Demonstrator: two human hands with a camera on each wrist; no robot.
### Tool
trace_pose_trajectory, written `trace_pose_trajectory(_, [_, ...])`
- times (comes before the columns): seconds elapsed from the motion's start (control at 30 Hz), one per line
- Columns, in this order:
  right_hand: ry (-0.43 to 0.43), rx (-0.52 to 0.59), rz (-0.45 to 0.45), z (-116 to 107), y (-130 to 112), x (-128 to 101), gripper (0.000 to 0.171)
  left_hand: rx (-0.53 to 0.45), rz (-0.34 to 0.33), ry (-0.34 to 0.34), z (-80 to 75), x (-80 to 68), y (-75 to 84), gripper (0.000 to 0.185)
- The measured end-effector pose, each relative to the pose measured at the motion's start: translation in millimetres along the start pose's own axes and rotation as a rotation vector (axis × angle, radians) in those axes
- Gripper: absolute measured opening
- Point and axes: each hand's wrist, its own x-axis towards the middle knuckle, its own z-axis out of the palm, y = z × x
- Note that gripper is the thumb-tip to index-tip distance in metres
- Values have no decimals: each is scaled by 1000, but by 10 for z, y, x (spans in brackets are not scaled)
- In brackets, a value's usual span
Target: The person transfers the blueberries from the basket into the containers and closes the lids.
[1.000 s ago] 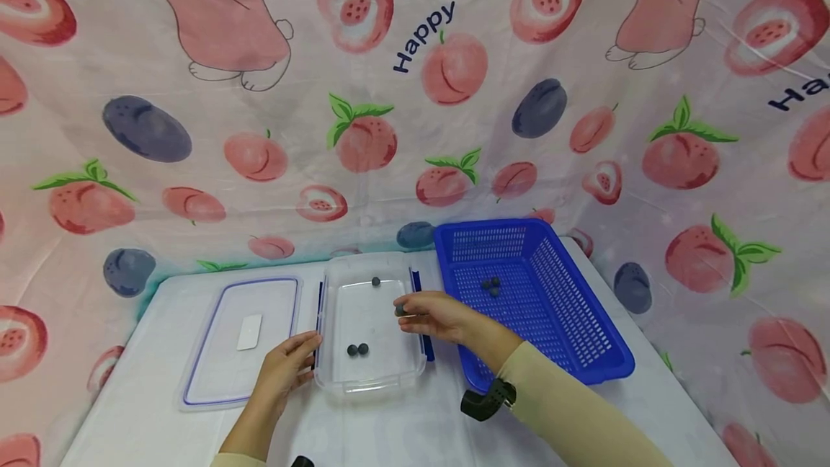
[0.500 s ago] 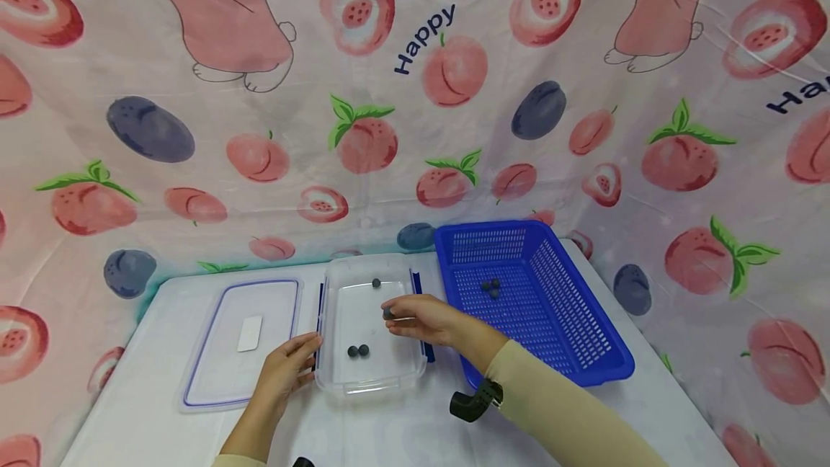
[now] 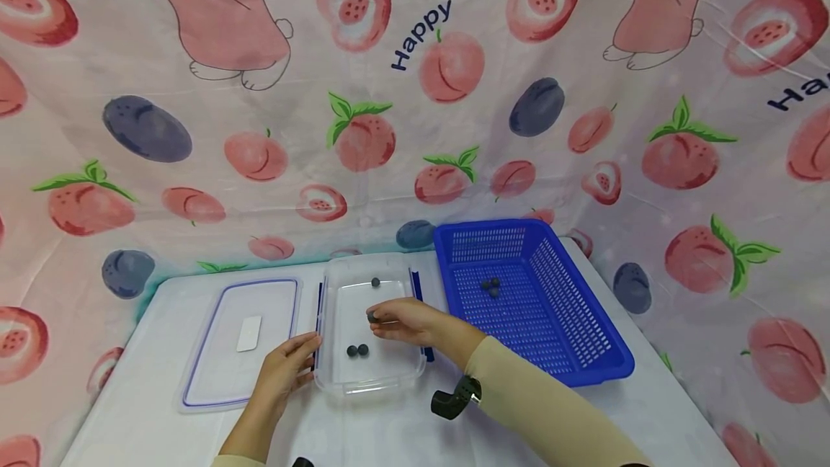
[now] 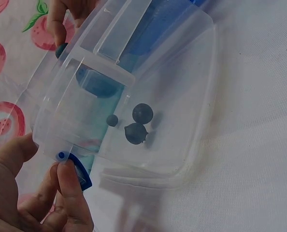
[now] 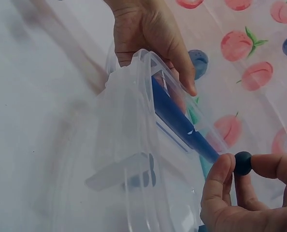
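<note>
Steadying hand: left hand (image 3: 283, 370) rests against the left rim of the clear box (image 3: 371, 379), fingertips curled on its blue side latch (image 4: 77, 169).
Lid: clear lid (image 3: 241, 341) lies flat just left of the box.
Box: long axis runs away from the person; two dark balls (image 3: 357, 350) sit together near the front, one more near the back.
Carrying hand: right hand (image 3: 405, 320) hangs over the box's middle, pinching a small dark ball (image 5: 243, 163) between thumb and fingertips.
Basket: blue basket (image 3: 583, 370) stands right of the box with three balls inside.
Surface: white table (image 3: 143, 416), fruit-print cloth behind.
</note>
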Motion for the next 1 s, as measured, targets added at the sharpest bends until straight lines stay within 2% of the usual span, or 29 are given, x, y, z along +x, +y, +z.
trace_pose_trajectory(0.47, [64,-25,6,131,104,154,41,3,-2,-8,-21,11,-40,62])
trace_pose_trajectory(0.7, [114,-77,21,172,218,261,38,0,-3,-5,-19,2,-32,63])
trace_pose_trajectory(1.0, [265,-93,53,205,326,341,21,-3,2,0,-1,4,0,61])
